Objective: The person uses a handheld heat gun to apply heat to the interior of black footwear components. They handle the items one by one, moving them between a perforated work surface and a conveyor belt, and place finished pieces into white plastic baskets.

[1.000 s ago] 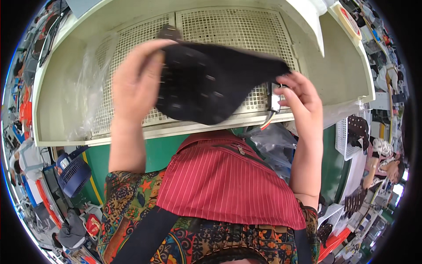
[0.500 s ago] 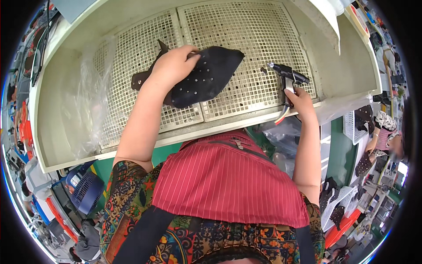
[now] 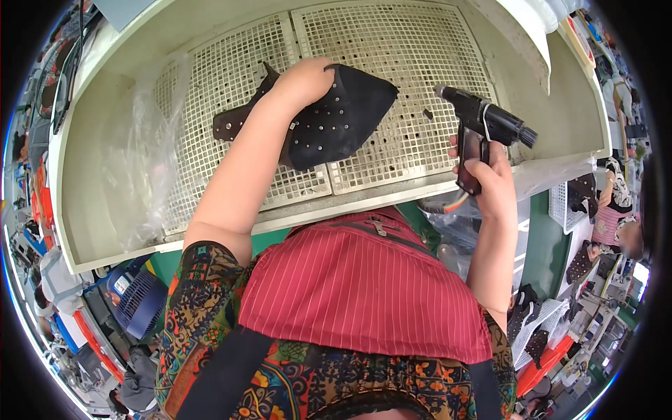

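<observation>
Left hand (image 3: 302,84), whether pinching or pressing cannot be told, lies on the black studded piece (image 3: 343,120) behind the tray's front edge (image 3: 294,218); right hand (image 3: 497,182) grips a gun-shaped tool (image 3: 498,123) whose cable (image 3: 456,204) could snag on that edge.

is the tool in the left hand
No, the right hand grips the tool, while the left hand is on the black piece.

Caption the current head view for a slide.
Left hand on a studded black piece over perforated grid, right hand gripping a pistol-shaped tool.
</observation>
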Motion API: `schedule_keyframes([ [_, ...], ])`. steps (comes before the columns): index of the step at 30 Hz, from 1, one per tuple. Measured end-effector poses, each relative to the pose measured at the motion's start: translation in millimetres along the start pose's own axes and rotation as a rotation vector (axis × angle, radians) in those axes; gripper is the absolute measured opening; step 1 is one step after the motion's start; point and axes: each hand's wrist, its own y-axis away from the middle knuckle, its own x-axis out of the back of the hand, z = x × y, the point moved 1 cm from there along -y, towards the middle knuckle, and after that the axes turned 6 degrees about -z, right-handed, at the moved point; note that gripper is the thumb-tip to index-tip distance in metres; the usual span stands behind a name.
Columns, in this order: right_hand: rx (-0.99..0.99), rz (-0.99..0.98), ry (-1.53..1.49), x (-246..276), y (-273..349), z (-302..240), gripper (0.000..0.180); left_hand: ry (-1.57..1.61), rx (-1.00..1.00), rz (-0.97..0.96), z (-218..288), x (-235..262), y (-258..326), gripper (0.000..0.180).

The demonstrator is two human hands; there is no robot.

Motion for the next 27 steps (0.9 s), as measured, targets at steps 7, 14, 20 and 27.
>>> schedule_keyframes([
  [7,0.198,-0.017,0.735,-44.2,7.0,-23.6,0.025,0.033,-0.024,0.028,-3.6,-6.7,-0.5,0.034],
  [14,0.139,-0.142,0.853,-38.7,24.1,-34.4,0.024,0.137,-0.029,0.031,-1.1,-5.4,6.7,0.035],
  [20,0.163,-0.060,0.722,-49.0,16.6,-40.4,0.023,0.228,-0.018,-0.031,3.7,-3.4,11.0,0.035],
  [27,0.024,-0.208,0.964,-36.0,37.9,-37.5,0.034,0.213,-0.043,-0.048,1.9,-2.2,11.1,0.036],
])
